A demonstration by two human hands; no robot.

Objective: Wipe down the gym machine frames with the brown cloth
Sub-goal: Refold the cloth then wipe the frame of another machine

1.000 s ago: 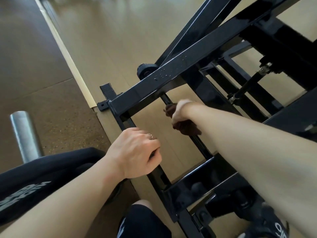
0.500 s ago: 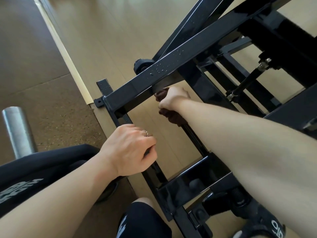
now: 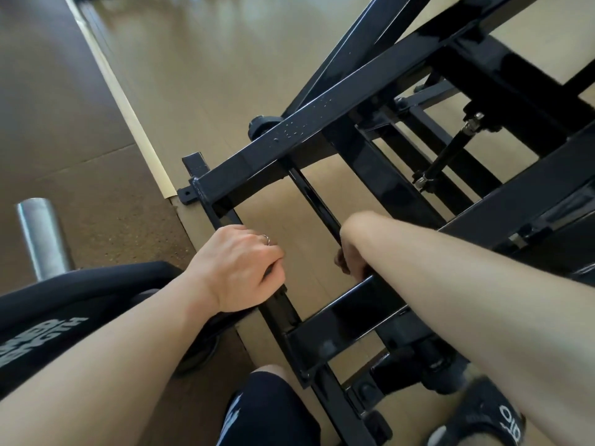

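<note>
The black gym machine frame [image 3: 325, 120] fills the right half of the view, with crossing square tubes low over the floor. My left hand [image 3: 238, 268] grips the frame's left base rail [image 3: 280, 309]. My right hand [image 3: 352, 249] is wrapped round a thin black bar [image 3: 314, 194] that runs between two cross tubes, near the bar's lower end. The brown cloth [image 3: 341, 262] shows only as a dark sliver under that hand, pressed to the bar. My forearm hides most of the right hand.
A silver metal tube [image 3: 42, 236] stands at the left over dark speckled rubber flooring [image 3: 64, 140]. A pale strip [image 3: 128, 104] divides it from the tan floor [image 3: 209, 59]. My knees and a black shoe [image 3: 483, 420] sit at the bottom edge.
My right hand went up the thin bar to the upper cross tube, then slid down to the bar's lower end with the cloth. The left hand kept its grip on the rail.
</note>
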